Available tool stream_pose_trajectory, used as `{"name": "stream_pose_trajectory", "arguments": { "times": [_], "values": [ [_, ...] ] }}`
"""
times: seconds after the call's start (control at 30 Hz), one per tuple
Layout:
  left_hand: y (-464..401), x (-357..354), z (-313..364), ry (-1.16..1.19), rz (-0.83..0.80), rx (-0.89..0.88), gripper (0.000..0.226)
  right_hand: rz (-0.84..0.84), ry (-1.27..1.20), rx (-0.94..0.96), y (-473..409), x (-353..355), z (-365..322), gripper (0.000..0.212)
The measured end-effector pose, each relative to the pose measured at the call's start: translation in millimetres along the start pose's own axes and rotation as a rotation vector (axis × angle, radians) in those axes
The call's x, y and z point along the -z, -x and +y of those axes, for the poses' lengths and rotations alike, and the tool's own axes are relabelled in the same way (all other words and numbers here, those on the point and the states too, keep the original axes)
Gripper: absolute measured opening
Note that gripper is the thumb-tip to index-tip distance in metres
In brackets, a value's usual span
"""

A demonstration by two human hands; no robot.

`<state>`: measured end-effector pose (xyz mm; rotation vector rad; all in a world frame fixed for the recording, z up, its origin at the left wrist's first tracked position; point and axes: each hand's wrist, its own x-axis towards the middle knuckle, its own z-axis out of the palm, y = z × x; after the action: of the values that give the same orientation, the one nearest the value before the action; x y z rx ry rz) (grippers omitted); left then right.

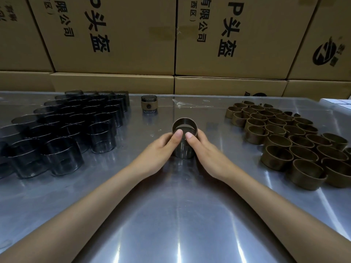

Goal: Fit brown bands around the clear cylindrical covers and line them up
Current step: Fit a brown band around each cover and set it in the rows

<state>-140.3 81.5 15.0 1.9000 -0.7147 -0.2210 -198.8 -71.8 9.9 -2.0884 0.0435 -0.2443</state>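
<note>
At the centre of the frame both the left hand [161, 147] and the right hand [205, 149] are clamped around one clear cover [183, 149] standing on the metal table [171, 215], thumbs pressing on a brown band [184, 124] seated at its top rim. The fitting step looks under way; next the band likely needs even downward pressure on both sides to slide to mid-height without tilting. The cover stands upright, long axis vertical, its open mouth facing up.

Both hands hide the cover's [183, 149] sides.
</note>
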Motion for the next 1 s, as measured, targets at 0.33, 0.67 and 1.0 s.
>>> {"name": "stream_pose_trajectory", "arguments": {
  "times": [0.33,0.67,1.0],
  "values": [
    [9,-19,10,0.112,0.054,0.035,0.088,0.015,-0.138,0.051,2,-5,0,0.087],
    [8,-11,10,0.634,0.116,0.097,0.072,-0.023,-0.516,0.002,6,-2,-9,0.048],
    [11,0,9,0.667,0.059,0.091,0.080,-0.183,-0.706,-0.039,11,15,-15,0.038]
  ]
}}
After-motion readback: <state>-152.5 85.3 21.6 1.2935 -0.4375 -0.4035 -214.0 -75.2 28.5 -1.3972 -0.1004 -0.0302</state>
